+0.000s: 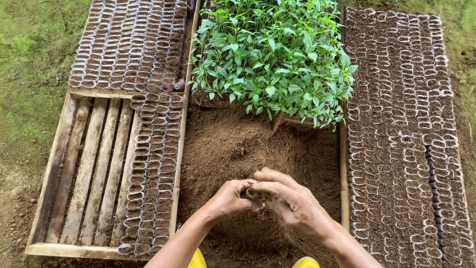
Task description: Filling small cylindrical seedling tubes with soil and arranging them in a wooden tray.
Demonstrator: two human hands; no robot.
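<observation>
1. Both hands meet over the soil heap (pixel 233 144): left hand (pixel 229 199) and right hand (pixel 293 202) pinch closed around a small seedling pot (pixel 257 193).
2. Pot looks light, floppy, crushable; I'd hold its rim gently.

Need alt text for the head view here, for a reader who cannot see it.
Two bare hands, left hand and right hand, together hold a small soil-filled pot over a soil heap, with green seedlings behind and filled pots on a slatted wooden tray.
</observation>
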